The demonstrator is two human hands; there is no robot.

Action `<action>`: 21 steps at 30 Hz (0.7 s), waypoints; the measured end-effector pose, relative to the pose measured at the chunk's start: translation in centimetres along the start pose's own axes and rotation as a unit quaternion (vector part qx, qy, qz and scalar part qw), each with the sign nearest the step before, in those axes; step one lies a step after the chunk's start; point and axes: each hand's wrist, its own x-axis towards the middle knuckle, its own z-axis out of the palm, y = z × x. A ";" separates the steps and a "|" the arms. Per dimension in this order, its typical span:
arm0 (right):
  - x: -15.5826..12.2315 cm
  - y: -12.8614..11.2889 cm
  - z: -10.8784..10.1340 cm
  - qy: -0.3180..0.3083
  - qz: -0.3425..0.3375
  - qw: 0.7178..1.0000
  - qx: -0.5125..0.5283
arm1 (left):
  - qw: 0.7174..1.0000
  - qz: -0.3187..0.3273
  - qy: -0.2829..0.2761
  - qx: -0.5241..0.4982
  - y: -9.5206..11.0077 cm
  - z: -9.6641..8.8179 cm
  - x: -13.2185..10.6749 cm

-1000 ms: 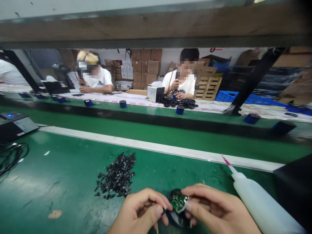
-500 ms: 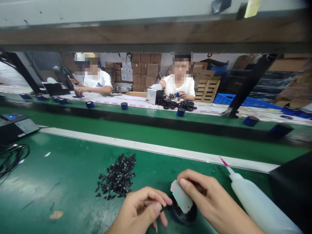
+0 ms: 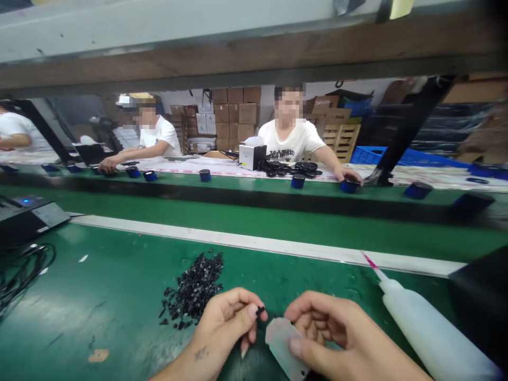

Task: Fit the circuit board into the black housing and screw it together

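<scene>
Between thumb and forefinger, my left hand pinches a small black plastic piece. My right hand grips a pale, thin flat plate with cut corners, thumb on its face. The two hands are close together but apart, low in the view. Just beyond my left hand lies a heap of small black pieces on the green table. To the right of my right hand lies a white squeeze bottle with a pink tip.
A pale strip borders a green conveyor belt. Blue-and-black round parts stand along its far side, where co-workers sit. Left are a black device and coiled cables; a dark block is at right. A shelf hangs overhead.
My left hand has risen with the black piece. The plate has moved down and left in my right hand, and the round black part beneath is no longer visible. A co-worker now reaches to a blue part.
</scene>
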 end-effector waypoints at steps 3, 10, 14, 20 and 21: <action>0.2 -0.3 0.1 0.061 -0.080 0.993 -0.063 | 0.999 0.002 -0.013 0.047 -0.2 0.1 0.1; 0.1 0.1 0.5 0.072 -0.192 0.964 -0.169 | 0.995 -0.026 -0.051 0.080 -0.7 0.2 -0.5; 0.1 0.2 0.6 0.079 -0.198 0.961 -0.177 | 0.996 -0.049 -0.049 0.056 -0.3 0.5 -0.9; 0.2 0.1 0.6 0.067 -0.189 0.963 -0.180 | 0.994 -0.035 -0.063 0.084 0.1 0.4 -0.8; 0.2 0.1 0.6 0.064 -0.186 0.964 -0.180 | 0.993 -0.033 -0.070 0.085 -0.1 0.3 -0.8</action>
